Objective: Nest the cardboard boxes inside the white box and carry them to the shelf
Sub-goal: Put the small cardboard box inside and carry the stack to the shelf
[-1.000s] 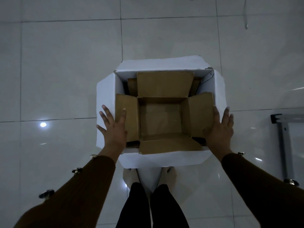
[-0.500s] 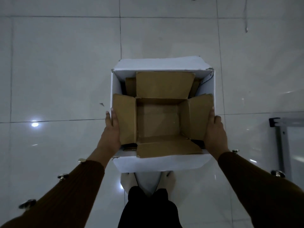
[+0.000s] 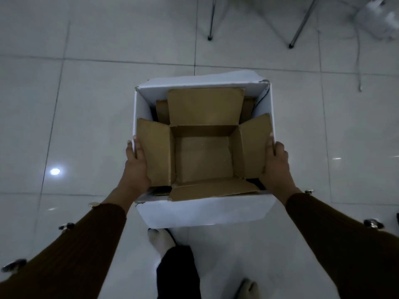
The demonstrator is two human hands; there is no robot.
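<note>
Head view: the left hand (image 3: 136, 167) and right hand (image 3: 277, 165) are gripping opposite side walls of the white box (image 3: 205, 214), holding it above the tiled floor (image 3: 86, 104), mouth facing up. The cardboard box (image 3: 203, 160) is sitting nested inside, flaps splayed open.

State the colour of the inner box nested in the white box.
Brown: the inner cardboard box is plain brown, seen best in the head view.

Glossy pale tiled floor (image 3: 90, 117) carries two metal legs (image 3: 211, 20), a thin cable (image 3: 358, 61), socked feet (image 3: 160, 241).
</note>
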